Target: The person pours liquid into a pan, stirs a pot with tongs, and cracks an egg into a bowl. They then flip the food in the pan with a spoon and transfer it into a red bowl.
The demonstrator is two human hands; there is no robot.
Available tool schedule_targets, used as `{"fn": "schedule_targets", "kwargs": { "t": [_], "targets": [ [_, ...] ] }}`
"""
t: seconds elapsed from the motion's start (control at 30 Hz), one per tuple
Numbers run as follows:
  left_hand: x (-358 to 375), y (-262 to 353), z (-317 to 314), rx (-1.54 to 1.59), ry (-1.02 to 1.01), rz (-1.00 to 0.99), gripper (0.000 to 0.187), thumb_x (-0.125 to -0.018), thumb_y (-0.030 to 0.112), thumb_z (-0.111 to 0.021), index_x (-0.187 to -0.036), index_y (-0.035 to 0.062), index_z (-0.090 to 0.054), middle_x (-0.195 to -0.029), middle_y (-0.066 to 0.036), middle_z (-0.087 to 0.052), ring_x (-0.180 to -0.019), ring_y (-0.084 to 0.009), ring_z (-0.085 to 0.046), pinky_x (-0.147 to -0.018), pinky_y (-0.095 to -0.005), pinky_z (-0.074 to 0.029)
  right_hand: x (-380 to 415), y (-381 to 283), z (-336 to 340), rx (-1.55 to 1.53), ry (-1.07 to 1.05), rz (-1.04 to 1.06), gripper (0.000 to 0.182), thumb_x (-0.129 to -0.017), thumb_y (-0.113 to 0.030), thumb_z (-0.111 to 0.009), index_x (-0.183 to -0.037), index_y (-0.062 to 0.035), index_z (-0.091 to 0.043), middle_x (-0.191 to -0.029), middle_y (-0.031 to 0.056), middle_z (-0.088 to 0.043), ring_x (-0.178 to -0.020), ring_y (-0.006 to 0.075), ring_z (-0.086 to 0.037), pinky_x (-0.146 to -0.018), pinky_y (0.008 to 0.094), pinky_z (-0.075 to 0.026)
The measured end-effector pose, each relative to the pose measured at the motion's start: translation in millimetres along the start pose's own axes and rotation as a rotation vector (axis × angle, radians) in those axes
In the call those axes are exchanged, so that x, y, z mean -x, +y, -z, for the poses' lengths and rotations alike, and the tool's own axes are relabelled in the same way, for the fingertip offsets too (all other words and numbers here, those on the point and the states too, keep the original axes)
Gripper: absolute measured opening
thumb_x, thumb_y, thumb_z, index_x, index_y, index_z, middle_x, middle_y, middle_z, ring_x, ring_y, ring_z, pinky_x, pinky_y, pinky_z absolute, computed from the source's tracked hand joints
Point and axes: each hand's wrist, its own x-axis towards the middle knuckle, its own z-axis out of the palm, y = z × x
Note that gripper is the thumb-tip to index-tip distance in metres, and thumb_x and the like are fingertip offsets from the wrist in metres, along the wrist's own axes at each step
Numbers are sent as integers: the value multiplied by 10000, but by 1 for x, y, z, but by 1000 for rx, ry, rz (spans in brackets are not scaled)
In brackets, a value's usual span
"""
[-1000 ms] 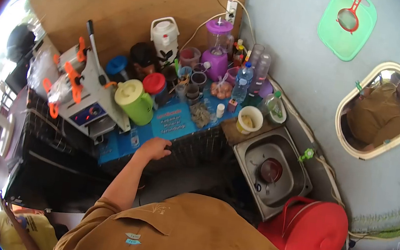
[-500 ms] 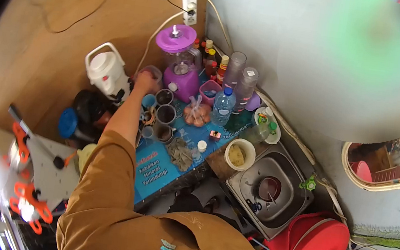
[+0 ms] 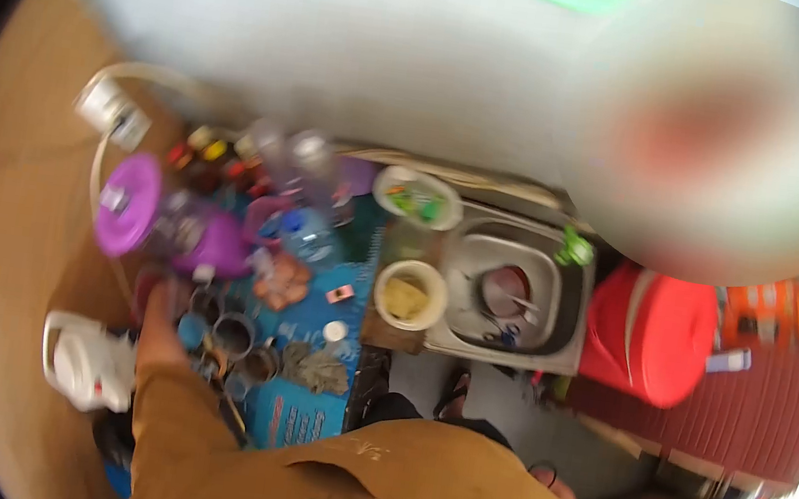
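My left hand (image 3: pixel 160 304) reaches in beside the purple blender (image 3: pixel 219 244), at a translucent tub (image 3: pixel 146 285). Motion blur smears its fingers, so I cannot make out whether they grip the tub. Close by stand dark glasses (image 3: pixel 234 333), a light-blue cup (image 3: pixel 192 329) and a white thermos jug (image 3: pixel 87 365). Low on the right, next to my brown shirt, part of my right hand (image 3: pixel 567 496) shows near a dark loop. Its fingers are mostly hidden, and what it holds, if anything, cannot be seen.
A bag of eggs (image 3: pixel 280 281), a water bottle (image 3: pixel 312 238) and a grey rag (image 3: pixel 318 368) lie on the blue table cover (image 3: pixel 282 411). Right of them are a white tub (image 3: pixel 437 300), the steel sink (image 3: pixel 565 307) with a bowl (image 3: pixel 505 292), and a red lidded bucket (image 3: pixel 666 335).
My view has swung right, so the table and sink appear turned and shifted left. My left hand stays by the translucent tub. Part of my right hand has come into view.
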Motion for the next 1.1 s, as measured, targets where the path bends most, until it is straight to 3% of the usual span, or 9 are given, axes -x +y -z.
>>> {"fn": "schedule_targets", "kwargs": {
  "t": [0.1, 0.17, 0.23, 0.37, 0.6, 0.8, 0.9, 1.03, 1.1],
  "targets": [
    [13, 6, 16, 23, -8, -104, 497, -792, 374, -733, -1132, 13, -701, -1132, -187, -694, -974, -304, -682, -801, -421, -559, 12, 49, -5, -173, -56, 11, 226, -861, -285, -678, -894, -67, -723, -782, 77, -685, -771, 183, -668, -644, 379, -518],
    [25, 11, 38, 37, -13, -161, 498, -790, 367, -736, -1137, 11, -694, -1124, -180, -692, -958, -295, -679, -788, -414, -559, 4, 85, -4, 137, -57, 283, 242, -888, -251, -655, -993, -45, -724, -852, 75, -712, -765, 197, -677, -645, 374, -538],
    [43, 27, 65, 71, -18, -211, 500, -787, 360, -739, -1141, 9, -688, -1116, -173, -690, -942, -287, -676, -774, -408, -559, 5, 107, -7, 278, 38, 319, 307, -918, -246, -633, -1111, -24, -720, -980, 79, -736, -803, 223, -702, -672, 371, -576],
    [111, 110, 153, 194, -66, -317, 506, -782, 346, -746, -1149, 6, -674, -1100, -159, -686, -909, -269, -671, -746, -394, -559, 41, 132, -26, -52, 117, 55, 356, -946, -292, -619, -1181, -37, -701, -1151, 102, -717, -939, 255, -726, -761, 401, -617],
    [328, 296, 290, 557, -386, -658, 517, -773, 322, -757, -1164, 0, -651, -1072, -134, -679, -853, -239, -661, -698, -370, -559, 36, 262, 10, -410, 136, -16, 444, -975, -374, -614, -1240, -22, -664, -1219, 130, -689, -1032, 313, -694, -774, 449, -601],
    [537, 463, 265, 846, -972, -1110, 529, -764, 277, -761, -1183, -9, -614, -1016, -132, -663, -786, -201, -642, -633, -315, -543, 8, 346, 78, -870, 194, -77, 377, -966, -344, -617, -1185, -43, -676, -1188, 123, -686, -1052, 306, -675, -775, 443, -584],
    [699, 555, 245, 859, -1445, -1301, 588, -705, 276, -812, -1158, -38, -606, -991, -153, -681, -749, -226, -677, -634, -321, -558, 20, 347, 135, -860, 381, -3, 305, -950, -320, -638, -1069, -44, -687, -1005, 100, -688, -861, 231, -683, -721, 377, -579],
    [878, 631, 190, 681, -2072, -1264, 643, -725, 125, -837, -1284, -19, -553, -1155, -165, -655, -901, -283, -702, -790, -385, -584, 5, 353, 215, -726, 607, 228, 304, -925, -335, -677, -950, -35, -726, -770, 47, -699, -681, 167, -659, -647, 301, -545],
    [952, 655, 166, 494, -2247, -1233, 706, -725, 31, -831, -1358, 1, -521, -1187, -150, -644, -956, -295, -700, -820, -400, -584, 35, 336, 257, -575, 755, 352, 406, -921, -415, -621, -940, -24, -729, -739, 94, -709, -726, 265, -695, -717, 367, -561]
  ]
}}
